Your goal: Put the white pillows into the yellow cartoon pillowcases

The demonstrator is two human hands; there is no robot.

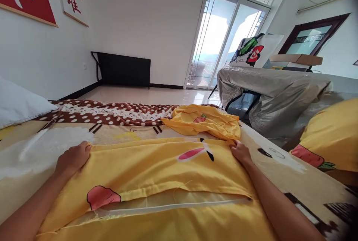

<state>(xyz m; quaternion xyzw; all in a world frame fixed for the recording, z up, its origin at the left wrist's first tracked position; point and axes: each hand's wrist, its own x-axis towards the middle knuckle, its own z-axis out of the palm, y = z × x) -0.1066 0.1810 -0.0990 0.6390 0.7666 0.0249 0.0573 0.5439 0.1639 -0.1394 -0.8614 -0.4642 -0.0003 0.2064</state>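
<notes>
A yellow pillowcase (156, 162) with printed pink shapes lies spread across the bed in front of me. Its long opening gapes near me, with a pale strip and loose threads along the edge. My left hand (73, 160) is closed on the far left corner of the cloth. At the far right corner, my right hand (241, 153) pinches the fabric, its thumb and fingers pressed together. Just beyond my right hand rests a second yellow cloth (207, 121), crumpled, with a carrot-like print.
A patterned blanket (279, 174) covers the bed, with a brown polka-dot part (125, 114) at its far side. A white pillow (22, 103) is at left, a yellow pillow (332, 133) at right. Beyond stand plastic-covered furniture (279, 88), a printed bag (254, 51) and a black panel (123, 69).
</notes>
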